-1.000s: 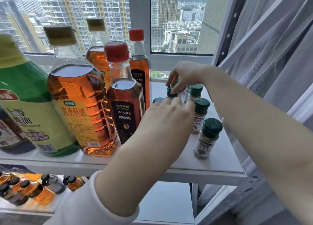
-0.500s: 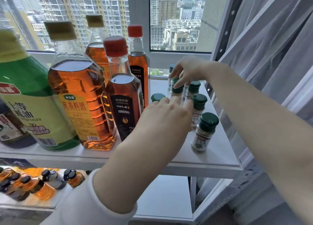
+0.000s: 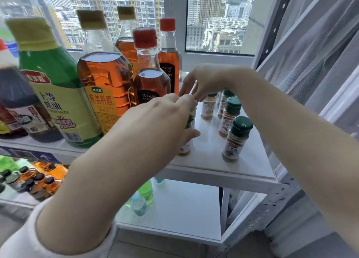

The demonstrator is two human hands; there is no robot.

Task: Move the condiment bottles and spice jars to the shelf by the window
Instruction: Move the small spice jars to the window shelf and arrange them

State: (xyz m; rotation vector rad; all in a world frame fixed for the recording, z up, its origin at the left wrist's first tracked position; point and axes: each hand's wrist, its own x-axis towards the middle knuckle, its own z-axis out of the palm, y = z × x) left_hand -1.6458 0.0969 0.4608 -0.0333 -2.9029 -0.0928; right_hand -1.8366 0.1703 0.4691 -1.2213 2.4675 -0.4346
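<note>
Though behind left hand (image 3: 159, 119), spice jar (image 3: 191, 118) beside bottles (image 3: 150, 86).

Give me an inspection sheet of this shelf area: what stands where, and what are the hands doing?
Surface: white top shelf, carrying bottles and jars.
Job's things: large bottles stand at the left; several green-capped spice jars stand upright at the right.
Clutter: small bottles on the lower shelf.
Grippers: left hand grips the held spice jar; right hand reaches to its top, hold unclear.
Cables: nothing seen.
Surroundings: window behind, grey curtain at the right.
</note>
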